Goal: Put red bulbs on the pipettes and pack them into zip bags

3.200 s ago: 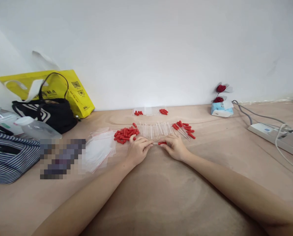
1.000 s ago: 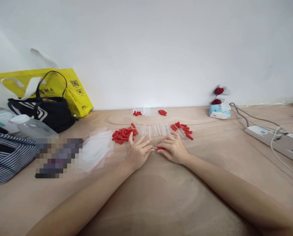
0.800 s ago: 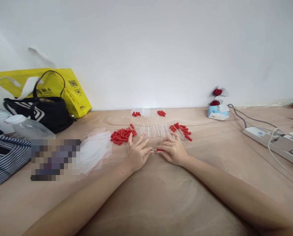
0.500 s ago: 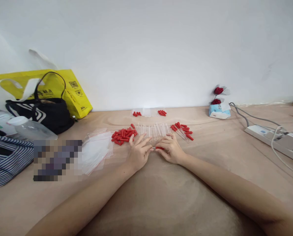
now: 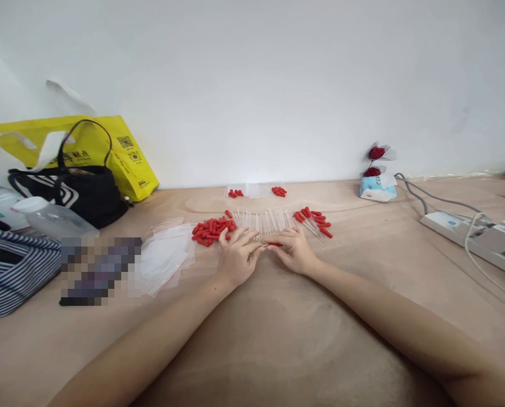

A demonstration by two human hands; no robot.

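My left hand (image 5: pixel 239 259) pinches a thin clear tube (image 5: pixel 265 246) between thumb and index finger. In my right hand (image 5: pixel 298 252), thumb and fingers close on a red rubber bulb (image 5: pixel 275 244), which meets the tube's end. How far the tube sits inside the bulb is hidden. Just beyond both hands lies a row of clear dropper tubes (image 5: pixel 261 220). A heap of loose red bulbs (image 5: pixel 211 230) is to the left of the row. Several droppers with red bulbs fitted (image 5: pixel 320 220) lie at its right.
Clear zip bags (image 5: pixel 165 257) are stacked left of the bulbs. Bags with red bulbs and tubes (image 5: pixel 258 191) lie by the wall. A yellow bag (image 5: pixel 136 164), black bag (image 5: pixel 95 198) and plastic bottle (image 5: pixel 60 217) stand left; a tissue pack (image 5: pixel 377 189) and power strip (image 5: pixel 451 226) are right.
My right fingers have shifted slightly on the bulb, so more of its red shows. Both hands stay together at the same spot. The whole view has moved a little.
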